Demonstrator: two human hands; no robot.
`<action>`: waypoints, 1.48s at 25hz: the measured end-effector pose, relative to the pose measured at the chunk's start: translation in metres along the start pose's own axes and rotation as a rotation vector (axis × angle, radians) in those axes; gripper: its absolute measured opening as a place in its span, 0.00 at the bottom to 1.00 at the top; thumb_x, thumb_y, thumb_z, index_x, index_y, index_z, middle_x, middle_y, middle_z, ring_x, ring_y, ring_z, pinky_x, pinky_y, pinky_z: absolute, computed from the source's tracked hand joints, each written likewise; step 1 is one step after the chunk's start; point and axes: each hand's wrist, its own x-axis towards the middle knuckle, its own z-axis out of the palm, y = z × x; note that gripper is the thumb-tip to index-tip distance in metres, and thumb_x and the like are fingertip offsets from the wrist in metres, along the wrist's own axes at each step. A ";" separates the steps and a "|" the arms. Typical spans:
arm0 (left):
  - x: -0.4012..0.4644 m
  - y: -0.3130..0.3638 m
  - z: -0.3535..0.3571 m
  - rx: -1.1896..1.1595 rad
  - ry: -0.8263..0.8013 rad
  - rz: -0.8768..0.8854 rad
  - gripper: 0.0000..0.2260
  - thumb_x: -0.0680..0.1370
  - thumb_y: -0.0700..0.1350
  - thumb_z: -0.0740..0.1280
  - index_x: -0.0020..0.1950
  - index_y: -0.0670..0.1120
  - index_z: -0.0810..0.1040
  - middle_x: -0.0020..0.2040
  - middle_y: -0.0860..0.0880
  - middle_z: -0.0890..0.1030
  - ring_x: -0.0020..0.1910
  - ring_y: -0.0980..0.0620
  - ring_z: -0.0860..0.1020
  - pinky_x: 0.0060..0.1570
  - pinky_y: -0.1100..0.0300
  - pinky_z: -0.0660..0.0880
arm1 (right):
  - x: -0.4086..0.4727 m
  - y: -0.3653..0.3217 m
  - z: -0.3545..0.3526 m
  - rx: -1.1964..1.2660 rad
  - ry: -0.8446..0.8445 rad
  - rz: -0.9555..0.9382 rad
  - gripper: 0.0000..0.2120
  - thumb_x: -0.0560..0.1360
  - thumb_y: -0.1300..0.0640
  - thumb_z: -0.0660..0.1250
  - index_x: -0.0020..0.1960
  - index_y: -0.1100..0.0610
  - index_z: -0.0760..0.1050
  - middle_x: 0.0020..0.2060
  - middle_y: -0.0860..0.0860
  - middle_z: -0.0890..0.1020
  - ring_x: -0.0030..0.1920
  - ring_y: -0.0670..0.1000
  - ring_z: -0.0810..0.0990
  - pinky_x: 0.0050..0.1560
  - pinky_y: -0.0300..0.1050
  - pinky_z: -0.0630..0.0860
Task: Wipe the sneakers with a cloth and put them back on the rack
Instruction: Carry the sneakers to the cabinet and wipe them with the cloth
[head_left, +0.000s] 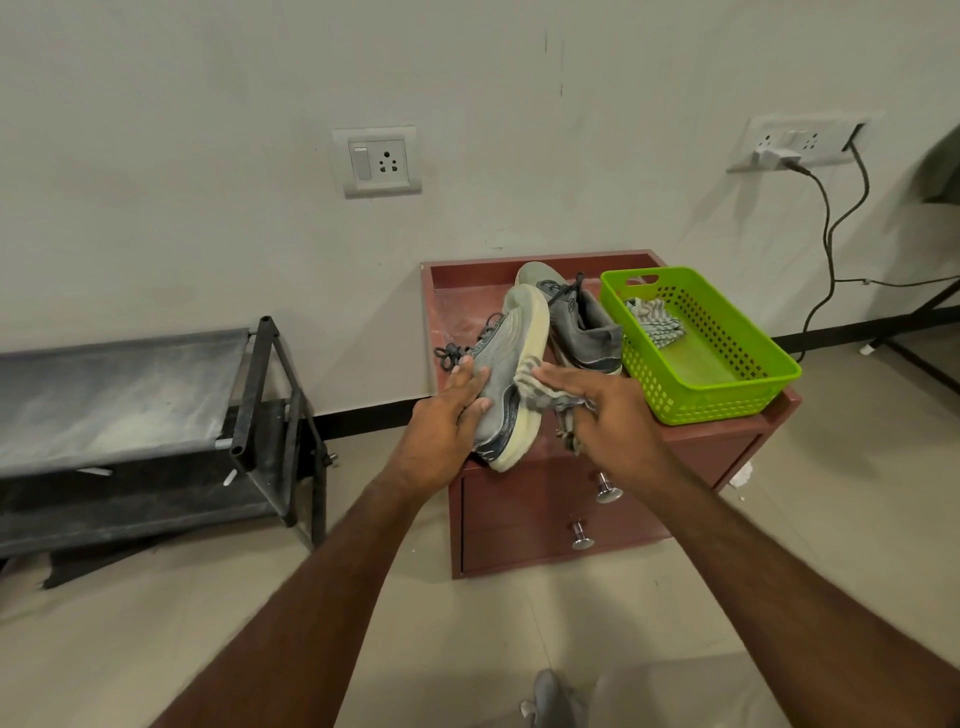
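My left hand grips a grey sneaker by its upper, tilted on its side with the pale sole facing right, above the front edge of a red-brown cabinet. A striped grey cloth is held in my right hand and pressed against the sneaker's sole edge. The second grey sneaker lies on the cabinet top behind the first. The black shoe rack stands at the left against the wall, its dusty fabric shelves bare.
A green plastic basket with another striped cloth sits on the cabinet's right side. Cables hang from a wall socket at the right. Pale tiled floor lies between rack and cabinet. A grey object shows at the bottom edge.
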 end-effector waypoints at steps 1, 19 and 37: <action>0.001 -0.002 0.000 0.005 0.005 0.002 0.20 0.84 0.46 0.61 0.76 0.48 0.68 0.80 0.51 0.60 0.78 0.58 0.56 0.78 0.56 0.54 | -0.005 -0.007 0.004 0.024 -0.071 -0.070 0.30 0.66 0.78 0.60 0.61 0.56 0.81 0.60 0.50 0.82 0.64 0.42 0.77 0.66 0.36 0.71; 0.001 0.003 -0.001 -0.070 0.030 -0.005 0.20 0.84 0.44 0.61 0.76 0.50 0.69 0.78 0.55 0.63 0.77 0.62 0.59 0.73 0.70 0.57 | -0.004 -0.028 0.013 -0.035 -0.018 -0.090 0.28 0.68 0.73 0.61 0.64 0.55 0.79 0.62 0.50 0.81 0.63 0.44 0.78 0.67 0.34 0.69; -0.006 0.011 -0.006 0.087 0.035 0.180 0.18 0.74 0.45 0.76 0.64 0.46 0.82 0.57 0.48 0.84 0.53 0.60 0.80 0.53 0.57 0.79 | 0.005 0.003 0.010 -0.146 0.039 -0.024 0.33 0.68 0.75 0.63 0.69 0.54 0.74 0.69 0.52 0.75 0.70 0.48 0.72 0.70 0.31 0.61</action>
